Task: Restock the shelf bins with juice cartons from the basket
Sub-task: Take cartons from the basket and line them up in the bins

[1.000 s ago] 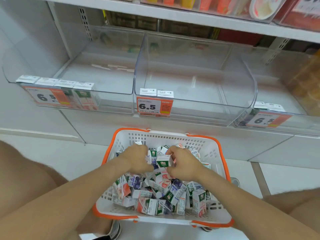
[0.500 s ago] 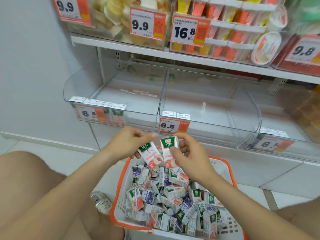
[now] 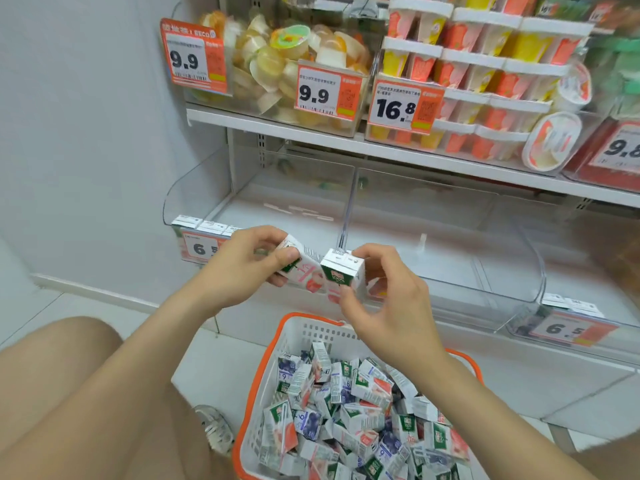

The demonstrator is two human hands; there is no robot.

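L grip point(image 3: 239, 268) holds carton point(image 3: 306, 270), R grip point(image 3: 388, 299) holds 2nd carton point(image 3: 343, 277), above basket point(image 3: 294, 323).

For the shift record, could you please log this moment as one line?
left hand: grips pink-and-white juice carton | right hand: grips second pink-and-white carton | between orange-rimmed white plastic basket and clear shelf bins

Left bin point(image 3: 287, 199) and middle bin point(image 3: 433, 220) open upward; upper shelf point(image 3: 346, 141) overhangs, divider point(image 3: 348, 209) between them.

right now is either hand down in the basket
No, the left hand grips the left carton and the right hand the right carton, both above the basket.
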